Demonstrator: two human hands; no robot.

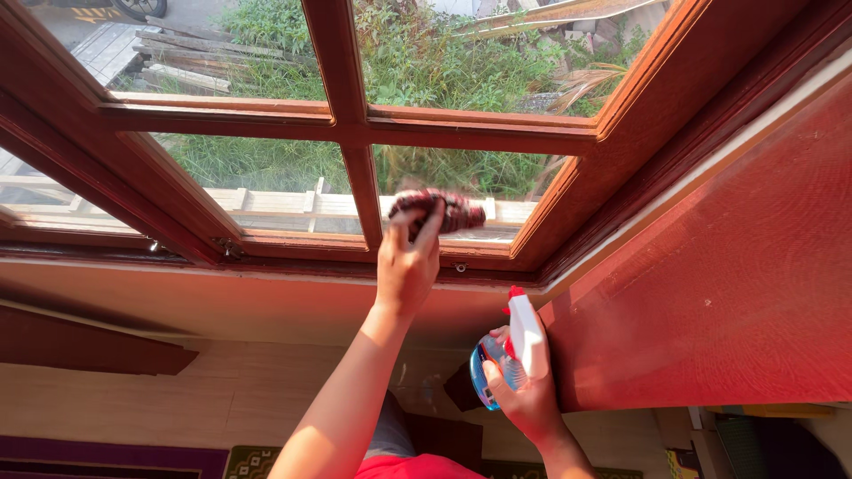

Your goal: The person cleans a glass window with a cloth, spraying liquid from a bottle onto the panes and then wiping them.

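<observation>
My left hand (406,262) is raised to the lower right glass pane (510,182) of a reddish-brown wooden window and presses a dark red checked cloth (451,213) against it, near the pane's bottom edge. My right hand (524,395) is lower down, beside the red wall, and grips a clear spray bottle (490,364) of blue liquid with a white and red trigger head (525,333) pointing up.
The wooden window frame (355,133) has several panes and a centre bar. Grass, planks and a white rail lie outside. A red wall (737,293) stands to the right. Below are a pale ledge (222,306), tiled wall and a patterned rug (253,461).
</observation>
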